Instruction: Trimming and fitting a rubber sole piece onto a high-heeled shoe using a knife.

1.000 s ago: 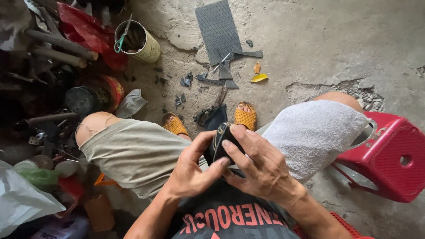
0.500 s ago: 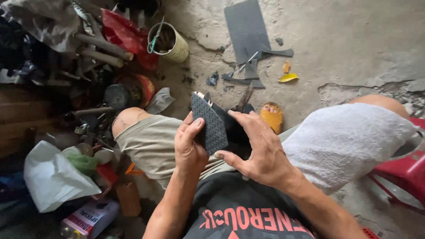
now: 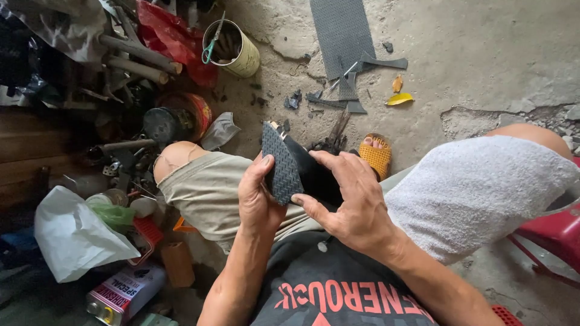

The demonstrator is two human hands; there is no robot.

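Observation:
A black shoe (image 3: pixel 311 172) with a grey ribbed rubber sole piece (image 3: pixel 279 162) pressed on it is held over my lap. My left hand (image 3: pixel 257 199) grips the sole piece from the left, thumb on its ribbed face. My right hand (image 3: pixel 350 202) wraps around the shoe body from the right, fingers spread over the black upper. A white towel (image 3: pixel 477 190) covers my right knee.
A sheet of grey ribbed rubber (image 3: pixel 342 33) and cut scraps (image 3: pixel 356 90) lie on the concrete floor ahead. A tin can with scissors (image 3: pixel 232 45) stands at the back. Tools, cans and a white plastic bag (image 3: pixel 75 235) crowd the left. A red stool (image 3: pixel 553 238) is at right.
The view has swung to the left and closer. The shoe has been turned so the ribbed sole faces up and left, and both hands have shifted their hold on it.

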